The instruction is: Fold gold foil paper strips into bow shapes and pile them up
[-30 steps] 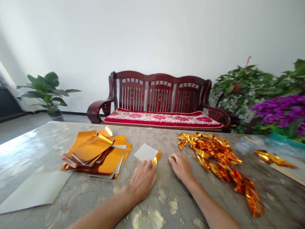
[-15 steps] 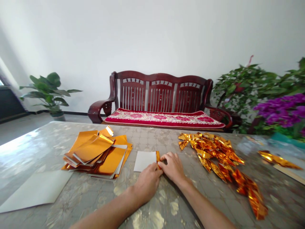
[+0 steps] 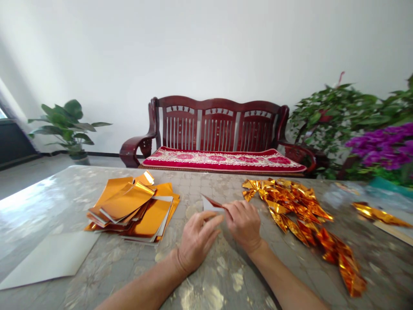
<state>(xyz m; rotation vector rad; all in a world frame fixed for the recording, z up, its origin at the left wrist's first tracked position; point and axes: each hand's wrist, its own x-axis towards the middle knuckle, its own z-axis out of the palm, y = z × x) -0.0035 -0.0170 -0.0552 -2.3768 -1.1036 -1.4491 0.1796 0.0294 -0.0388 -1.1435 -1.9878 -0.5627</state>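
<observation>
Tabletop (image 3: 48,202) is carrying a foil stack (image 3: 132,206) near its left edge and folded foil (image 3: 287,206) right of centre. Right hand (image 3: 243,224) is pinching a foil sheet (image 3: 211,203) mid-table; left hand (image 3: 196,243) is curling just below it, contact unclear. Risk: slick foil is slipping or creasing if the pinch loosens.

Foil sheet (image 3: 211,203) partly behind hands (image 3: 243,224), purple flowers (image 3: 383,148) cut off

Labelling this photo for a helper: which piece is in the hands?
On the mottled grey tabletop, between the gold foil stack and the crumpled gold foil heap, find a small white-backed sheet. The right hand pinches it, its coppery edge lifted.
</observation>
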